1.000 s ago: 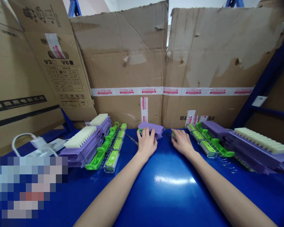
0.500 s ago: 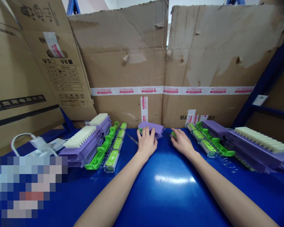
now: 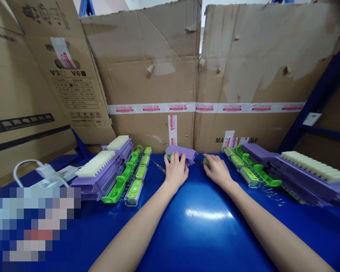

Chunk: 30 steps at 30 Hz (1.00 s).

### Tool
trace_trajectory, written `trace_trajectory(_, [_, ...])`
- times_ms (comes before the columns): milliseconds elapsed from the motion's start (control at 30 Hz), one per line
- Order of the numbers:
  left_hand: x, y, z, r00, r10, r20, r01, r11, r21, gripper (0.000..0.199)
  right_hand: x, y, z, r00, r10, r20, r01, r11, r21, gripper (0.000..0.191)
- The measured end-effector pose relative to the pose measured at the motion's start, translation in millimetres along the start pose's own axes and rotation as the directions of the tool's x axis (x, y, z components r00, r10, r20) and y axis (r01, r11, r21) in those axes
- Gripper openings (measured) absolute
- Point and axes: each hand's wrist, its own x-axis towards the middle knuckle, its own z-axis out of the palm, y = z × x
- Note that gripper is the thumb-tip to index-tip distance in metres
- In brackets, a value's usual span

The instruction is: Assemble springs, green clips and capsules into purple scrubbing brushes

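Note:
At the far middle of the blue table, my left hand (image 3: 176, 170) lies over a purple plastic housing (image 3: 188, 154), its fingers closed on the near side. A bit of green shows at the housing's left end. To the right, my right hand (image 3: 217, 168) has its fingers curved round a small green piece (image 3: 206, 161), most of it hidden under the hand. A thin screwdriver (image 3: 159, 166) lies just left of my left hand, its near end behind the hand.
On the left stand purple housings with cream sponge blocks (image 3: 96, 163), a green bracket strip (image 3: 124, 177) and clear-cased green modules (image 3: 134, 190). Similar purple housings (image 3: 283, 170) and green modules (image 3: 243, 168) line the right. Cardboard (image 3: 147, 83) walls the back. A white plug (image 3: 47, 172) sits left.
My right hand has shifted slightly to the left with the small green piece. The left hand and the purple housing stay in place.

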Motion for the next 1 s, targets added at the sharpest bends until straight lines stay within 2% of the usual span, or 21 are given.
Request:
trace_trajectory(167, [0, 0, -0.5, 1.000, 0.003, 0.004, -0.003, 1.000, 0.011, 0.044, -1, -9, -10, 0.998, -0.002, -0.065, 0.000, 1.000, -0.030, 0.038])
trace_trajectory(267, [0, 0, -0.7, 1.000, 0.005, 0.006, -0.005, 1.000, 0.020, 0.045, 3, -13, -23, 0.991, -0.019, -0.133, 0.017, 1.000, -0.017, 0.037])
trace_trajectory(367, [0, 0, -0.4, 1.000, 0.008, 0.006, -0.008, 0.999, 0.033, 0.045, 3, -19, -50, 0.972, -0.011, -0.233, 0.028, 0.997, 0.068, 0.037])
trace_trajectory(433, [0, 0, -0.2, 1.000, 0.005, 0.006, -0.005, 0.999, 0.038, 0.045, -6, -27, -74, 0.953, 0.008, -0.302, 0.048, 0.983, 0.176, 0.036])
trace_trajectory(500, [0, 0, -0.1, 1.000, 0.003, 0.010, -0.003, 0.999, 0.043, 0.045, -25, -34, -99, 0.944, 0.028, -0.330, 0.065, 0.962, 0.266, 0.037])
trace_trajectory(567, [-1, 0, 0.0, 1.000, -0.001, 0.012, 0.001, 0.999, 0.050, 0.045, -54, -33, -119, 0.951, 0.044, -0.307, 0.045, 0.960, 0.277, 0.038])
trace_trajectory(667, [-1, 0, 0.6, 1.000, -0.002, 0.015, 0.001, 0.998, 0.061, 0.045, -101, -4, -127, 0.947, 0.102, -0.306, -0.056, 0.986, 0.157, 0.039])
trace_trajectory(733, [0, 0, 1.2, 1.000, -0.001, 0.019, -0.001, 0.998, 0.061, 0.045, -128, 30, -121, 0.939, 0.154, -0.306, -0.164, 0.986, -0.007, 0.040])
trace_trajectory(800, [0, -1, 1.7, 1.000, 0.002, 0.024, -0.004, 0.998, 0.058, 0.046, -146, 64, -112, 0.919, 0.217, -0.329, -0.257, 0.963, -0.084, 0.041])
trace_trajectory(900, [0, -1, 1.7, 1.000, 0.004, 0.023, -0.005, 0.999, 0.054, 0.046, -160, 93, -102, 0.937, 0.307, -0.167, -0.330, 0.936, -0.126, 0.039])
trace_trajectory(1000, [0, -1, 1.3, 1.000, 0.001, 0.015, -0.001, 0.999, 0.052, 0.046, -161, 98, -98, 0.905, 0.422, -0.048, -0.425, 0.902, -0.071, 0.036])
